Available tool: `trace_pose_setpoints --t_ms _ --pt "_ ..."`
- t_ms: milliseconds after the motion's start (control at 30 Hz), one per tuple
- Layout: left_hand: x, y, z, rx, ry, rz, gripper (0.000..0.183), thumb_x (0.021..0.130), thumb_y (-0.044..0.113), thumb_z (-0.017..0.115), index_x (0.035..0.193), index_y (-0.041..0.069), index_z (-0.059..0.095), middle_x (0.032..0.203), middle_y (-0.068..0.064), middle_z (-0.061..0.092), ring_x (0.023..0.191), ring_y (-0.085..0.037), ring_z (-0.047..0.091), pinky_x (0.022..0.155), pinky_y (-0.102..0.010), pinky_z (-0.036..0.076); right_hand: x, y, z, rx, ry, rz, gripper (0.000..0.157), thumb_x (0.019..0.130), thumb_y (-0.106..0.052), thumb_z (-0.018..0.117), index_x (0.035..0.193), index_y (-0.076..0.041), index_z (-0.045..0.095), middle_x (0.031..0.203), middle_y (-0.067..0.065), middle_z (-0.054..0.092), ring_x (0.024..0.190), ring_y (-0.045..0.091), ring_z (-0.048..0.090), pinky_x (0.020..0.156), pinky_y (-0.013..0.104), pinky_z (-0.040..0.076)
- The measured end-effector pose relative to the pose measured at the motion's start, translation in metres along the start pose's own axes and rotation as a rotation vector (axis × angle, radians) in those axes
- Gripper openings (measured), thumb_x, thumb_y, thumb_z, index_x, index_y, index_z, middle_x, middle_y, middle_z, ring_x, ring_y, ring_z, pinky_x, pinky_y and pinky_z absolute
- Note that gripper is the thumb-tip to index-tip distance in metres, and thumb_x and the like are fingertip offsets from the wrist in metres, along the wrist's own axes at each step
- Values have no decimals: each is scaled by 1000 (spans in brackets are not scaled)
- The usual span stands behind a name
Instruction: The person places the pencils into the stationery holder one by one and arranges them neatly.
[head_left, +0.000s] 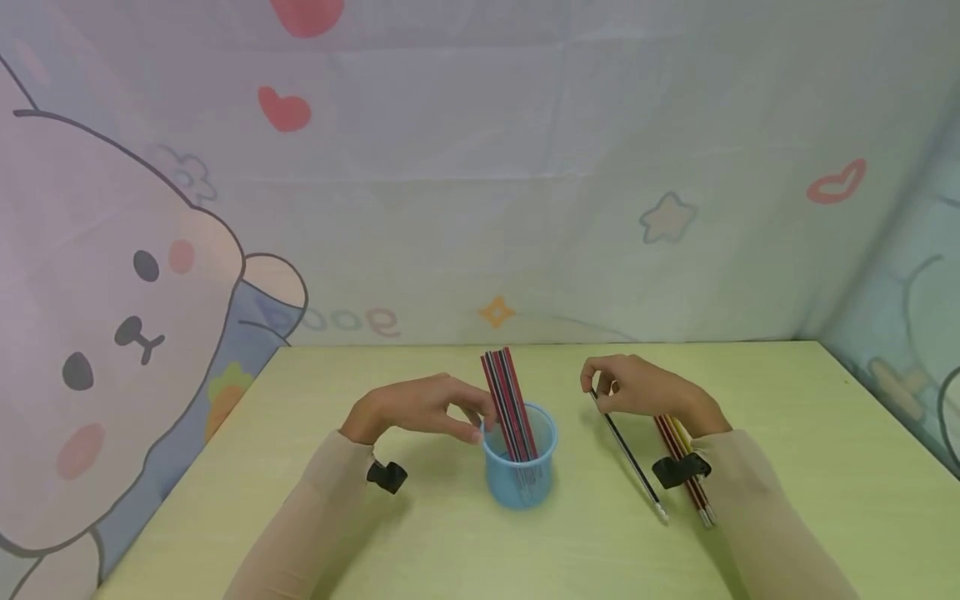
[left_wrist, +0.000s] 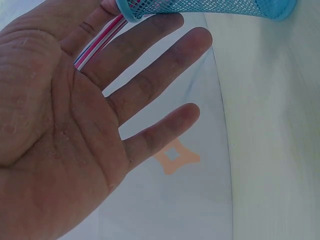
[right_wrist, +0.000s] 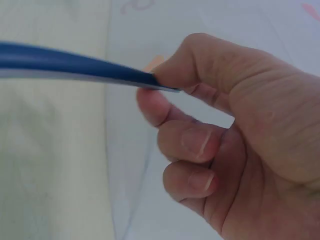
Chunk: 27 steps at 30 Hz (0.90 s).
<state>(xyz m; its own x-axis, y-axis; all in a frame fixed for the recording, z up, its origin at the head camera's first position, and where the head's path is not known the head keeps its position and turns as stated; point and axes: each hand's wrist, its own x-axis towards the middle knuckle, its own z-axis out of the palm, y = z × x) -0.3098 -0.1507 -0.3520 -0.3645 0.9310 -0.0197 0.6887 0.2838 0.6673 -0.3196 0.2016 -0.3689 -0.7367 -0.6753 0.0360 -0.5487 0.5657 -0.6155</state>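
Note:
A blue mesh pencil cup [head_left: 519, 479] stands upright on the table, holding several red and dark striped pencils [head_left: 510, 404] that lean to the left. My left hand [head_left: 429, 404] is at the cup's left rim, thumb and index finger pinching it. In the left wrist view, the other fingers [left_wrist: 155, 82] stretch out straight beside the mesh. My right hand [head_left: 637, 387] pinches one end of a dark blue and white striped pencil [head_left: 628, 452] between thumb and index finger. This pencil slants down toward the front right, its pale end lowest. The remaining right fingers [right_wrist: 192, 142] curl into the palm.
Under the right wrist lie several more pencils [head_left: 686, 458], red-striped and yellow, side by side on the pale yellow table [head_left: 225, 517]. A printed cloth [head_left: 480, 167] with hearts and a cartoon bear hangs behind the table's back edge.

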Motion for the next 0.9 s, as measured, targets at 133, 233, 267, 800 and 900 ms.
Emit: trace_pose_setpoints --t_ms 133,233,267,800,900 --pt "0 0 0 2 0 -5 22 98 21 66 109 2 65 109 -11 67 108 -11 64 98 -31 52 -1 -15 -6 -3 99 -41 23 89 1 58 104 -16 59 84 1 61 74 19 56 58 26 44" --pt "0 1 0 -2 1 -5 21 98 20 66 109 3 65 108 -7 67 107 -11 64 98 -30 52 -3 -26 -9 8 172 -71 25 87 3 58 103 -17 58 82 0 60 66 17 52 56 25 42" --pt "0 0 1 -2 2 -5 21 98 20 66 109 3 65 107 -5 67 107 -12 64 98 -30 52 -4 -30 -10 12 194 -78 26 87 3 58 104 -18 58 82 0 60 64 16 51 55 25 42" --pt "2 -1 -1 5 2 7 20 98 21 66 108 3 65 105 2 66 106 -10 64 98 -30 53 -18 -71 -21 55 580 -223 28 91 6 57 110 -14 56 91 2 59 52 13 41 48 26 36" --pt "2 -1 0 3 -1 11 18 99 21 65 108 5 65 104 3 66 106 -10 64 98 -30 52 -18 -73 -19 122 640 -258 27 92 7 57 112 -10 55 93 6 58 50 13 37 46 27 34"
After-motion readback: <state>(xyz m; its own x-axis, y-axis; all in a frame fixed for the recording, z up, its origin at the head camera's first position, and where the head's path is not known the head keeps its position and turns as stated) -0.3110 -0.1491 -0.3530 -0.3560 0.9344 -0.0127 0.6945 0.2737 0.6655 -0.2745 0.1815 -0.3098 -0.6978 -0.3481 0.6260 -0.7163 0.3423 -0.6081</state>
